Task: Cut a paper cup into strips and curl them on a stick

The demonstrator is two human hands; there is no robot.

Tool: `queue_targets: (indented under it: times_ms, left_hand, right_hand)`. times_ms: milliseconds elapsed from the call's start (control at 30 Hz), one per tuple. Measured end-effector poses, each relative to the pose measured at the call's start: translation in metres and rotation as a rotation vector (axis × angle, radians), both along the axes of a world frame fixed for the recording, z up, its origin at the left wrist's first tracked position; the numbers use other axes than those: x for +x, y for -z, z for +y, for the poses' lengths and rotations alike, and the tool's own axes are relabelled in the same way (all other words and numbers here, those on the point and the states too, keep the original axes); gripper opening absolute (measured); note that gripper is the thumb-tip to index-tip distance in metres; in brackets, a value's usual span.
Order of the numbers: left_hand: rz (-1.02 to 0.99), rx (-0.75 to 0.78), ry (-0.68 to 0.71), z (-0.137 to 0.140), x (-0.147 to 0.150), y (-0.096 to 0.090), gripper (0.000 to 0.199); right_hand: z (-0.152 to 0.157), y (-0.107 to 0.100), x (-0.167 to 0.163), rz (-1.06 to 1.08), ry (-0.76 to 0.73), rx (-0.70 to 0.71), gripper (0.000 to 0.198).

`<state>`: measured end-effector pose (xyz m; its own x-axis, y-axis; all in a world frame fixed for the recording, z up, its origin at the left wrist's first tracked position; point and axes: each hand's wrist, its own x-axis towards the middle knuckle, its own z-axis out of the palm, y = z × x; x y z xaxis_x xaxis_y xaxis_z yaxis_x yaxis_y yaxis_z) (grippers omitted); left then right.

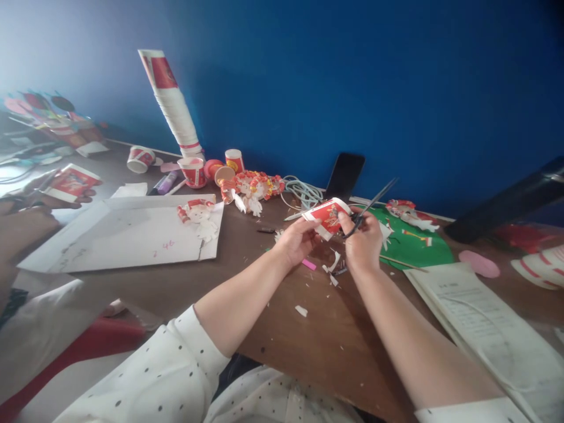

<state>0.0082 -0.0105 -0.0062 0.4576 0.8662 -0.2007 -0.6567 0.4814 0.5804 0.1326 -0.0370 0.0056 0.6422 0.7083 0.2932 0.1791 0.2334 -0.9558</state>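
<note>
Above the table, my left hand (297, 244) grips a red-and-white printed piece of paper cup (325, 216) by its lower left edge. My right hand (365, 244) has the black-handled scissors (382, 192), whose blades point up and away to the right. The right thumb also presses against the cup piece. Whether the cup piece is flat or still curved all round I cannot tell. White paper scraps (333, 267) and a pink strip (309, 264) lie on the table below my hands.
At the left, another person's hand (83, 194) holds a similar printed piece. A tall stack of paper cups (176, 111) leans near the blue wall. Paper-cup figures (251, 188), a white board (118, 235), a phone (346, 173), a green sheet (423, 249) and printed papers (476, 305) surround the work area.
</note>
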Motion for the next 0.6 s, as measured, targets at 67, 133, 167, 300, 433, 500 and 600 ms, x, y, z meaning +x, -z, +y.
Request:
queue_targets:
  times_ms: [67, 133, 167, 300, 433, 500, 600]
  left_hand:
    - [-0.007, -0.026, 0.011, -0.002, 0.001, -0.002, 0.020]
    - [-0.010, -0.039, 0.047, -0.004, 0.002, -0.005, 0.018]
    - [-0.007, -0.039, 0.063, -0.005, 0.002, -0.006, 0.019]
    - [0.000, 0.014, 0.034, -0.006, 0.003, -0.007, 0.022]
    - [-0.055, 0.094, 0.006, -0.005, 0.003, -0.002, 0.022]
    - [-0.053, 0.096, 0.014, -0.004, 0.003, 0.001, 0.022]
    - [-0.054, 0.105, 0.029, -0.003, 0.002, 0.005, 0.022]
  right_hand:
    - [-0.003, -0.004, -0.002, -0.067, -0.003, -0.011, 0.041]
    - [-0.006, -0.006, -0.004, -0.106, -0.020, -0.016, 0.038]
    - [-0.007, -0.007, -0.005, -0.116, -0.033, -0.016, 0.037]
    - [-0.008, -0.006, -0.007, -0.157, -0.068, -0.028, 0.035]
    - [-0.009, -0.005, -0.008, -0.160, -0.075, -0.068, 0.033]
    - [-0.009, -0.005, -0.008, -0.157, -0.076, -0.087, 0.034]
    - [-0.010, -0.005, -0.009, -0.159, -0.069, -0.097, 0.035]
